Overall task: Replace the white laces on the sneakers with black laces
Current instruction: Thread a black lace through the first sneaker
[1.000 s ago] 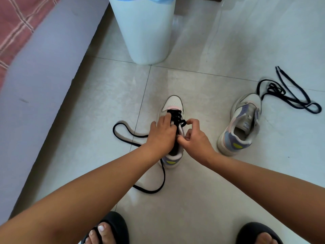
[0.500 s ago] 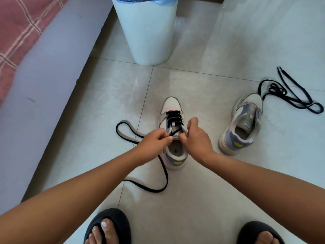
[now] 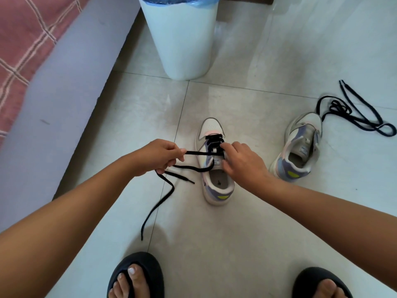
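A white, lilac and pink sneaker point(image 3: 216, 186) stands on the tiled floor, toe pointing away, with a black lace point(image 3: 196, 153) threaded through its front eyelets. My left hand point(image 3: 160, 157) grips that lace and holds it taut to the left; both loose ends trail from this hand toward the floor. My right hand point(image 3: 241, 163) rests on the sneaker's tongue and right eyelets, fingers curled on it. A second sneaker point(image 3: 299, 147) without laces lies to the right. Another black lace point(image 3: 354, 117) lies tangled beyond it.
A white waste bin point(image 3: 182, 39) with a blue liner stands straight ahead. A grey bed edge point(image 3: 53, 100) with a pink checked cover runs along the left. My feet in black slippers point(image 3: 137, 276) are at the bottom.
My left hand has pulled the lace out to the left, drawing it tight through the eyelets. The floor loop of lace has been taken up. My right hand stayed on the sneaker.
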